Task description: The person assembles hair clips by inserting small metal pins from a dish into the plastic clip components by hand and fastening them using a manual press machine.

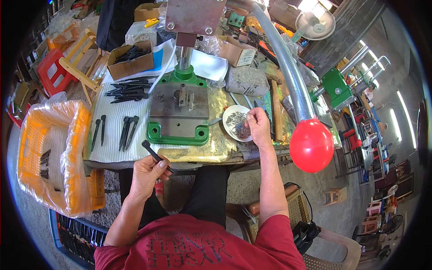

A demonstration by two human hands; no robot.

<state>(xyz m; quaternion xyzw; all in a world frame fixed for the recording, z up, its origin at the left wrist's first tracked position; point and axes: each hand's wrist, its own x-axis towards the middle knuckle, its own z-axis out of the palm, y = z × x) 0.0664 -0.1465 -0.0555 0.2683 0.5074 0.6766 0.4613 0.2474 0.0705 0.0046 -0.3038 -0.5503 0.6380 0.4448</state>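
One black stick (152, 152) is resting in the curled left hand (148, 174); the right hand (258, 128) is pinching, its hold unclear, at a bowl (228, 131) of metal pieces (236, 119).

Press (171, 120) — on table (216, 148) | left of press: stakes (128, 95) on foam sheet (113, 152) | far left: crate (77, 180) | behind, left: carton (131, 66), loose parts (131, 53) in it | right: bowl (226, 128) — pins (236, 119) in it | behind, right: block (247, 81)

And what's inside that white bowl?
Lots of small, thin, greyish pieces, probably metal, lie inside the white bowl. The right hand covers part of its right side, and whatever lies beneath the top pieces can't be seen.
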